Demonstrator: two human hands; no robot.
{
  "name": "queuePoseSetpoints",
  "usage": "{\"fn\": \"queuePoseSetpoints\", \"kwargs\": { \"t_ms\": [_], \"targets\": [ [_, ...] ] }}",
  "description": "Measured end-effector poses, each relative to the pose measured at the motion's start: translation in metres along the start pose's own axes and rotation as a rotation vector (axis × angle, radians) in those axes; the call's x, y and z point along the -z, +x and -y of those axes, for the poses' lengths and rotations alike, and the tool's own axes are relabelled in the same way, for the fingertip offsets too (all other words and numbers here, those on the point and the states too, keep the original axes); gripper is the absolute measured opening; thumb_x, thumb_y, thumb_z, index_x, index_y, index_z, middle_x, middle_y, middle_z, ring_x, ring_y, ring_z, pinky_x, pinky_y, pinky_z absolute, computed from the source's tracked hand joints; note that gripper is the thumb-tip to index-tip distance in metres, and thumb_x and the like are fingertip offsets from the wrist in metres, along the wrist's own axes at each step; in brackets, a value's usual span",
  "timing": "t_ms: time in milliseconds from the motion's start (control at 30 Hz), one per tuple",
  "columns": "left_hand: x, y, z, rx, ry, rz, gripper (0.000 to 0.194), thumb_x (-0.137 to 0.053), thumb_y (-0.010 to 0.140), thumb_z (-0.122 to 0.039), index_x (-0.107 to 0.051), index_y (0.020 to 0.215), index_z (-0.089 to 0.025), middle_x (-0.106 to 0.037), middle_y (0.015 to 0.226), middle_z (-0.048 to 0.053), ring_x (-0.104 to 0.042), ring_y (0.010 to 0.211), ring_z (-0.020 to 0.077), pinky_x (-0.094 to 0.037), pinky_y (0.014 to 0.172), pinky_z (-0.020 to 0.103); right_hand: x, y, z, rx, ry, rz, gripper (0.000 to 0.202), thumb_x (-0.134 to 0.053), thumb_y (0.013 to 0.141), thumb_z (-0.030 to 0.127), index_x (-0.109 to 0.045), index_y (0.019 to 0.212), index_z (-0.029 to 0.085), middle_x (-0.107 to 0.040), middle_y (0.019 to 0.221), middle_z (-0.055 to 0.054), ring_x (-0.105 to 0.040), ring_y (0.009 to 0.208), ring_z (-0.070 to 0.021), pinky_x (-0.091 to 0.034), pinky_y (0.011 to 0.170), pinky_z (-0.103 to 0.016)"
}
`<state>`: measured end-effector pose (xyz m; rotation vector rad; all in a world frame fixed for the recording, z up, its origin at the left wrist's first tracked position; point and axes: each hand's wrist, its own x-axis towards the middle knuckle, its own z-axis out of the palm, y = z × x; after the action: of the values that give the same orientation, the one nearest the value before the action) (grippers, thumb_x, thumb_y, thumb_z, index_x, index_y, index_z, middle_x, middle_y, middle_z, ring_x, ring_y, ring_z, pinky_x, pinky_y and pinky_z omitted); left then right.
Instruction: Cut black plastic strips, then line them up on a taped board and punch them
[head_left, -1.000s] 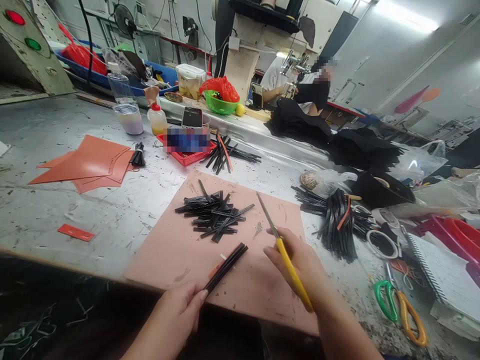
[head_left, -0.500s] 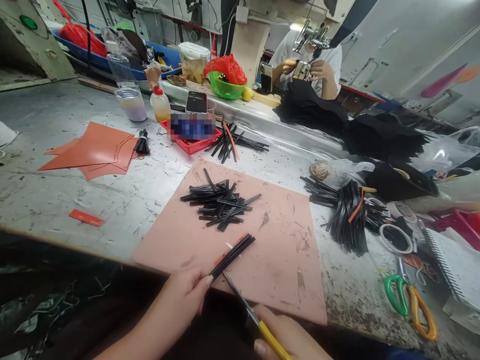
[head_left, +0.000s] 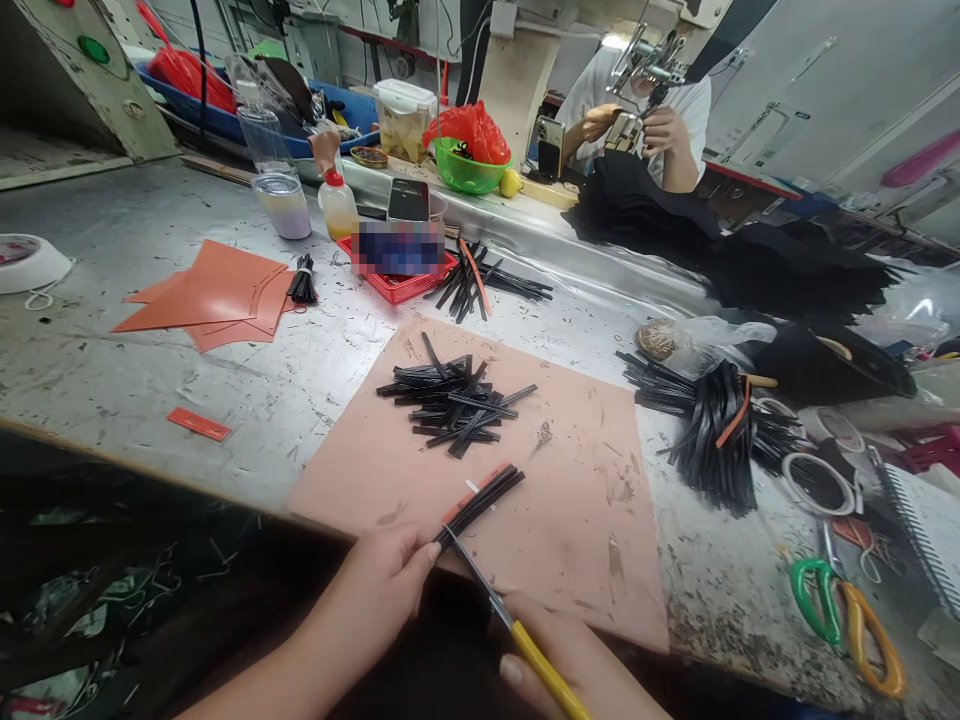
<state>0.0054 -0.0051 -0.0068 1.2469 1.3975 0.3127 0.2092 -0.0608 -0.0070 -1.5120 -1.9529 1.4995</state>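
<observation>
The left hand (head_left: 397, 565) pinched the near end of a sheaf of black strips (head_left: 491, 500) between thumb and fingers, so that most of its length projected beyond the grip, probably to keep the strips level. An orange strip (head_left: 493, 474) with a white mark lay along the sheaf, perhaps as a length guide. The right hand (head_left: 551, 650) was closed around a yellow-handled blade (head_left: 546, 668), its tip at the sheaf just beyond the left thumb; contact could not be told. The sheaf was above a pink mat (head_left: 585, 540), which presumably shielded the bench. Ahead of both hands, a loose heap of black strips (head_left: 454, 410) lay within easy reach. To the right hand's right rested green-and-orange scissors (head_left: 872, 635), seemingly set aside, clear of the mat.
</observation>
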Motion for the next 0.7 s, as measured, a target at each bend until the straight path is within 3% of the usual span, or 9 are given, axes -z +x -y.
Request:
{"fn": "queuePoseSetpoints", "kwargs": {
  "t_ms": [167, 467, 700],
  "targets": [
    [0.004, -0.001, -0.003, 0.017, -0.071, 0.0, 0.03, -0.04, 0.072, -0.045, -0.043, 0.056, -0.02, -0.039, 0.037, -0.007, -0.031, 0.033, 0.0098, -0.025, 0.042, 0.023, 0.001, -0.001, 0.003, 0.02, 0.041, 0.003, 0.044, -0.039, 0.083, 0.057, -0.058, 0.094, 0.019, -0.06, 0.073, -0.004, -0.056, 0.069, -0.0195, -0.044, 0.067, -0.026],
    [0.033, -0.007, -0.047, -0.04, -0.234, 0.138, 0.04, -0.05, 0.063, -0.058, -0.044, 0.058, -0.019, -0.031, 0.036, -0.009, -0.025, 0.037, 0.007, -0.021, 0.041, 0.02, 0.02, 0.01, 0.029, 0.086, 0.062, -0.048, 0.054, -0.037, 0.077, 0.067, -0.058, 0.1, 0.023, -0.061, 0.076, -0.004, -0.055, 0.064, -0.0181, -0.045, 0.061, -0.026],
    [0.046, 0.006, -0.049, -0.155, -0.229, -0.007, 0.038, -0.051, 0.064, -0.056, -0.048, 0.06, -0.018, -0.032, 0.038, -0.009, -0.024, 0.038, 0.0068, -0.021, 0.041, 0.02, 0.032, 0.03, 0.054, 0.063, -0.045, -0.137, 0.048, -0.035, 0.082, 0.062, -0.06, 0.096, 0.023, -0.059, 0.067, -0.002, -0.054, 0.061, -0.0178, -0.045, 0.061, -0.026]
  ]
}}
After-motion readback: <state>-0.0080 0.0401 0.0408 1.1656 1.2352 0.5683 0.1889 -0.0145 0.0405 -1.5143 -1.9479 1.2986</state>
